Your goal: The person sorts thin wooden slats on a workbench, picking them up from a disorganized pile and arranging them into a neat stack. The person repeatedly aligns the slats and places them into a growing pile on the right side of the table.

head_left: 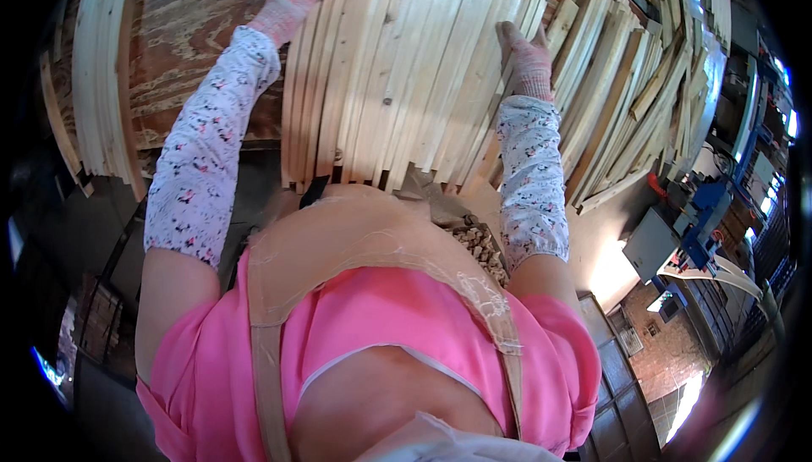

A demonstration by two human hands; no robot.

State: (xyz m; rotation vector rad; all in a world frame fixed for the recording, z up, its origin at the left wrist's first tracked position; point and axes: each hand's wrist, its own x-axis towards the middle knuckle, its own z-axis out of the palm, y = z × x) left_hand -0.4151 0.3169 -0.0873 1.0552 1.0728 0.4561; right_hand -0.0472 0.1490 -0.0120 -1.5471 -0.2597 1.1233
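Observation:
A wide row of pale wooden strips lies side by side on the bench, their near ends uneven and close to my apron. My left hand, in a pinkish knit glove, is at the row's left edge. Its thumb stretches out over the outermost strips, and the fingers are partly hidden at the top of the view. At the right edge rests my right hand, gloved alike, with thumb and fingers apart against the strips. Both hands are open, one on each side of the row.
A loose, jumbled pile of wooden strips spreads to the right. On the left, a smaller bundle of strips lies on the worn brown bench top. Small wood offcuts sit below the bench edge. Blue machinery stands far right.

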